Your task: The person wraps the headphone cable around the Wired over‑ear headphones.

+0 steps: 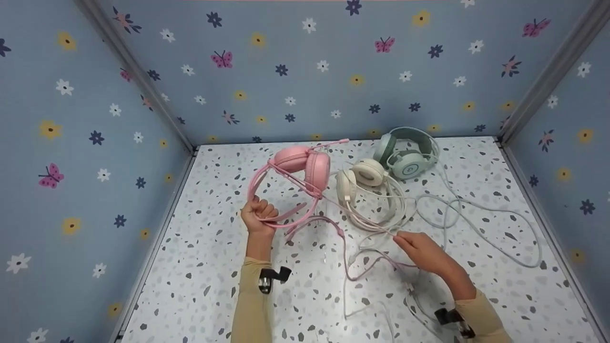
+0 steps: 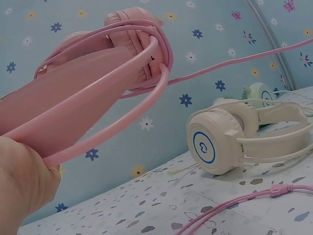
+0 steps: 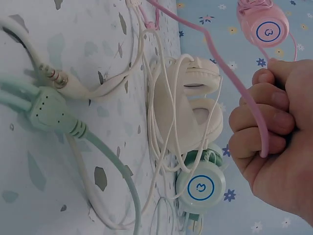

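Note:
My left hand (image 1: 258,215) grips the headband of a pink headset (image 1: 317,174), holding it up above the table at the left of centre. Its thin microphone boom (image 1: 333,142) points to the upper right. Pink cable wraps round the earcups, as the left wrist view shows at the cup (image 2: 142,49). From there the pink cable (image 1: 355,212) runs taut to my right hand (image 1: 419,250), whose fingers curl round it in the right wrist view. A further length of this cable (image 3: 227,73) leads away from the fist. More pink cord (image 1: 344,247) lies loosely on the table between the hands.
A cream headset (image 1: 350,188) lies beyond my right hand, with a green headset (image 1: 412,164) behind it near the back wall. Their cables, including a pale green loop (image 1: 529,264), spread over the right of the speckled table (image 1: 200,286). Patterned panels (image 1: 305,95) stand on three sides.

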